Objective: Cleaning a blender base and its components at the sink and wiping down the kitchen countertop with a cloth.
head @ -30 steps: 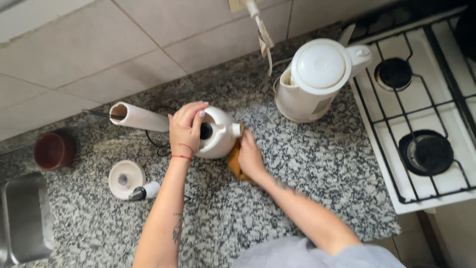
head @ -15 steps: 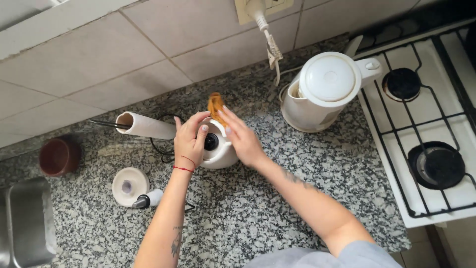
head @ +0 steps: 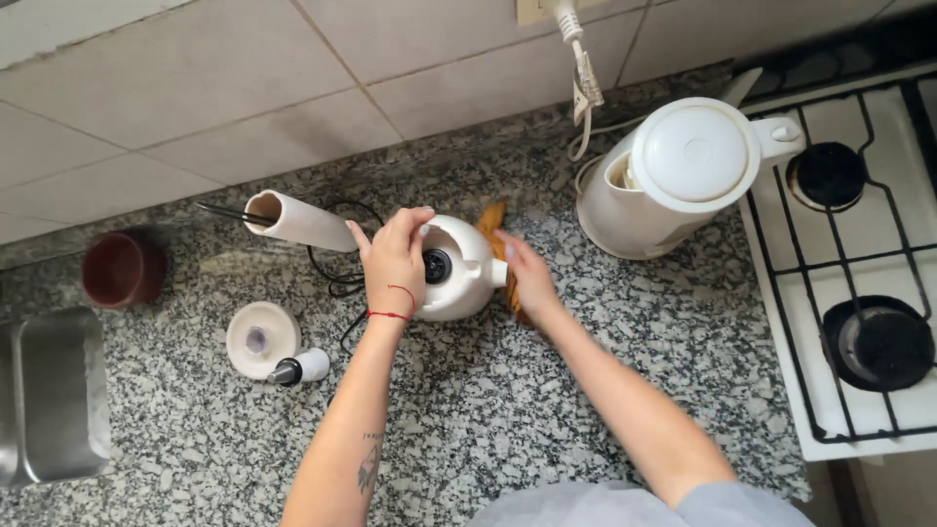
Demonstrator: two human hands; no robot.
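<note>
left hand [head: 395, 263] grips white jug [head: 459, 268]; right hand [head: 527, 278] beside

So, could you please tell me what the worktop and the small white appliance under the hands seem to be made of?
Worktop: likely polished granite or similar stone, grey-black speckle throughout. Small white appliance: probably glossy moulded plastic, with smooth rounded surfaces and soft highlights.
</note>
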